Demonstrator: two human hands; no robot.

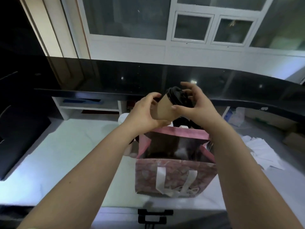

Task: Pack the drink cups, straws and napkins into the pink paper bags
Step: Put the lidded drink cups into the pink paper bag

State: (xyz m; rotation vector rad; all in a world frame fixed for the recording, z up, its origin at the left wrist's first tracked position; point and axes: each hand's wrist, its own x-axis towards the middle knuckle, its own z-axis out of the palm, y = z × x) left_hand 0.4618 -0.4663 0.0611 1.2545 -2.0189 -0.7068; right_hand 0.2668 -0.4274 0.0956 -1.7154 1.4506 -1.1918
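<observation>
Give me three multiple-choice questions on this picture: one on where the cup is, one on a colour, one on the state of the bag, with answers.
1. Where is the brown cup?
A. inside the bag
B. held in both hands above the pink bag
C. on a tray

2. What colour is the cup's lid?
A. white
B. pink
C. black

3. How is the pink bag's top?
A. open
B. folded shut
C. taped shut

Answers:
1 B: the left hand grips the cup's body and the right hand curls round its lid end, over the bag.
2 C: the lid is black against the brown wall of the cup.
3 A: the inside of the bag shows.
</observation>
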